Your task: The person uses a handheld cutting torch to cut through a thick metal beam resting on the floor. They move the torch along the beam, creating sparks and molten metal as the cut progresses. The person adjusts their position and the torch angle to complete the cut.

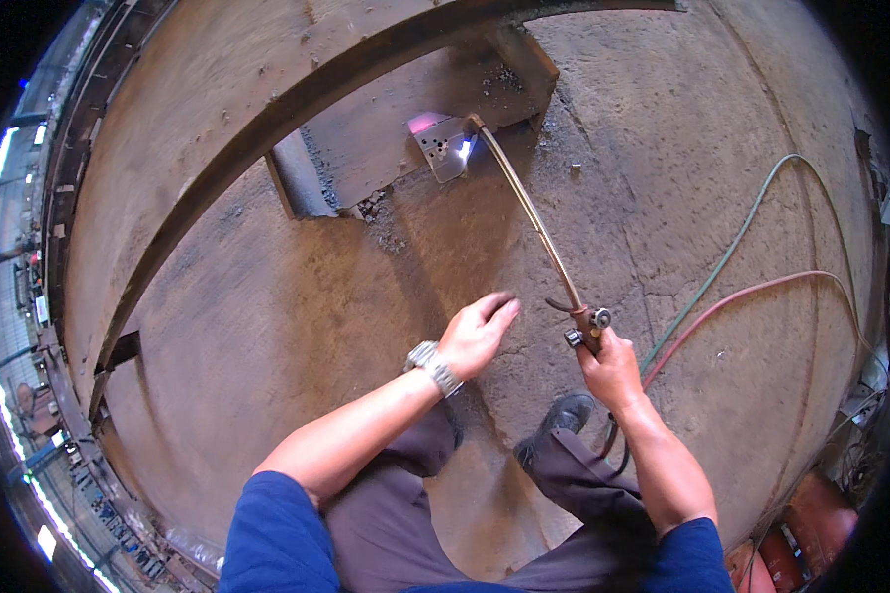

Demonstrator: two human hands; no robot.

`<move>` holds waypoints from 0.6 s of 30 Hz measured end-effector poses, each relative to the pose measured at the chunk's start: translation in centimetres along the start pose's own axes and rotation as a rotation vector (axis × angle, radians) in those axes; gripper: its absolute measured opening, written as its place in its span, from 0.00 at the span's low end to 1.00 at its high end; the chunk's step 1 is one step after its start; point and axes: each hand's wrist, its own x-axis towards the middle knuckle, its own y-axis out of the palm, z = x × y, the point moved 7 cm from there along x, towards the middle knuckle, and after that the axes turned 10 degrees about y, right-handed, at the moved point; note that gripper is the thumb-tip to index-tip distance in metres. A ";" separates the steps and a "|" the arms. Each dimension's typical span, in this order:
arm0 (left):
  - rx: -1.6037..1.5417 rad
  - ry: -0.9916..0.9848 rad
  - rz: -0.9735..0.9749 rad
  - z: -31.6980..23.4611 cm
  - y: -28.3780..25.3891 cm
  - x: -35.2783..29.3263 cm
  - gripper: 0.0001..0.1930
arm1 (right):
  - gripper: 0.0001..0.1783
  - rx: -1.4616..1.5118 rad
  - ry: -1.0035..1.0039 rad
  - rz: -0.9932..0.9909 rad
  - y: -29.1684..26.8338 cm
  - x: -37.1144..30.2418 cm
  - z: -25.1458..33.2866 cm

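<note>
My right hand [613,374] is wrapped round the handle of a gas cutting torch [531,212], just behind its valve knobs. The long brass tubes reach away to the torch head, where a bright bluish-white flame [465,150] burns over a small metal plate with several holes [435,148]. A pinkish glow shows at the far edge of that plate. Left of the torch handle, my left hand [478,334] hovers with loosely bent fingers and no object visible in it. A metal watch [435,367] is on the left wrist.
A curved rusty steel rib [277,104] arcs across the far side, next to a rusty plate [381,104]. Dark scraps [381,212] lie near it. A green hose [737,237] and a red hose [732,296] loop at right. Red cylindrical objects [819,524] are at lower right.
</note>
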 end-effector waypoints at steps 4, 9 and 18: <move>-0.293 0.078 0.015 1.9 2.6 5.8 0.26 | 0.21 0.021 0.021 0.039 -0.2 0.5 -0.1; -0.641 -0.049 0.054 0.9 5.5 9.7 0.21 | 0.18 0.025 -0.013 0.027 1.1 0.8 -0.8; -0.729 -0.159 0.015 -0.1 6.3 10.3 0.19 | 0.20 0.332 0.031 0.221 3.4 2.4 -4.3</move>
